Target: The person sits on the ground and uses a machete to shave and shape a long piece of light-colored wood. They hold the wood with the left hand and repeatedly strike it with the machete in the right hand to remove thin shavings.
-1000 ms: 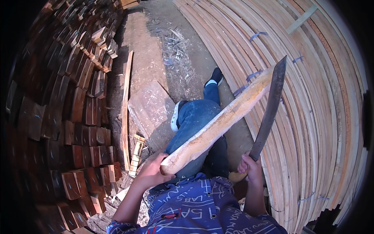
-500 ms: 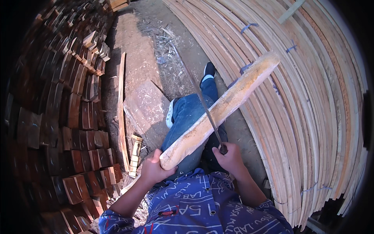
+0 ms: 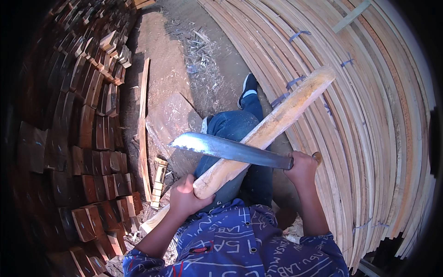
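Note:
A long, rough piece of pale wood (image 3: 281, 113) slants across my lap, its near end low on the left and its far end up to the right. Around that near end my left hand (image 3: 187, 194) is closed. In my right hand (image 3: 302, 170) is the handle of a machete (image 3: 226, 150), whose butt shows past my fist. The broad, shiny blade points left and crosses over the wood, its flat side showing. Whether the edge touches the wood, I cannot tell.
Stacked dark wood blocks (image 3: 87, 173) rise along the left. Long pale planks (image 3: 369, 134), some tied with blue strips, fill the right. A flat board (image 3: 173, 117), a thin wood strip (image 3: 144, 129) and wood shavings (image 3: 203, 51) lie on the ground ahead, with a short yellowish piece (image 3: 159, 182) nearer me.
My right hand has moved up and to the right. The machete has turned from edge-on and pointing ahead to flat-side-up and pointing left. The wood has shifted slightly right.

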`<action>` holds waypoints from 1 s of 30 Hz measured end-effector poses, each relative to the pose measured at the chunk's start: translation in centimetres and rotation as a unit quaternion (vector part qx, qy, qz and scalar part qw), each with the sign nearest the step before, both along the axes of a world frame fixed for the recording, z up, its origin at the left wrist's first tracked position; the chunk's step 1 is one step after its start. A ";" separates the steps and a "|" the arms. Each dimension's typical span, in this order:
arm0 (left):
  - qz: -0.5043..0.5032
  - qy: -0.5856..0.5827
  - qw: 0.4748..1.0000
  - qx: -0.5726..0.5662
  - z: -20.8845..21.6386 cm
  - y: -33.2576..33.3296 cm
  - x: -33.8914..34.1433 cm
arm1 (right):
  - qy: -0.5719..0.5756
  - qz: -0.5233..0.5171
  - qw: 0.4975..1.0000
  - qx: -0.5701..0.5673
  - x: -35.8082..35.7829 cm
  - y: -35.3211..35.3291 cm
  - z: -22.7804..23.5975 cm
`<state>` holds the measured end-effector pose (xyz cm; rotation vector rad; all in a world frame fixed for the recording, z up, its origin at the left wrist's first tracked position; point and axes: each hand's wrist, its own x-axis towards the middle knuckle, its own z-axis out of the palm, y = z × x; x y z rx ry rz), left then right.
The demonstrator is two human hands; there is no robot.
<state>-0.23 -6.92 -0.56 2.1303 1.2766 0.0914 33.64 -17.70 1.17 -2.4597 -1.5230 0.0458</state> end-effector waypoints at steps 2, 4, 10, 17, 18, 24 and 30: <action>-0.001 -0.008 1.000 0.012 0.0 0.1 0.2 | -0.025 -0.018 0.999 -0.009 1.1 -1.1 0.2; -0.004 -0.021 1.000 0.017 0.0 0.1 0.1 | -0.036 -0.032 0.999 -0.012 1.9 -1.9 0.2; -0.016 -0.026 0.998 0.046 -0.4 0.3 0.1 | -0.046 -0.065 0.996 -0.034 1.5 -2.8 0.7; 0.001 -0.024 1.000 0.001 -0.6 0.2 0.5 | 0.032 -0.040 0.995 -0.089 -3.4 -1.7 0.5; -0.007 -0.023 1.000 0.007 -0.8 0.2 0.2 | 0.053 -0.023 0.996 -0.070 -4.6 -0.9 0.5; 0.005 -0.011 1.000 0.006 -1.1 0.1 -0.3 | 0.069 0.082 0.993 -0.049 -7.5 3.1 -0.4; 0.020 -0.024 0.999 0.013 -1.4 -0.3 -0.5 | 0.042 0.107 0.991 -0.070 -7.5 3.5 0.6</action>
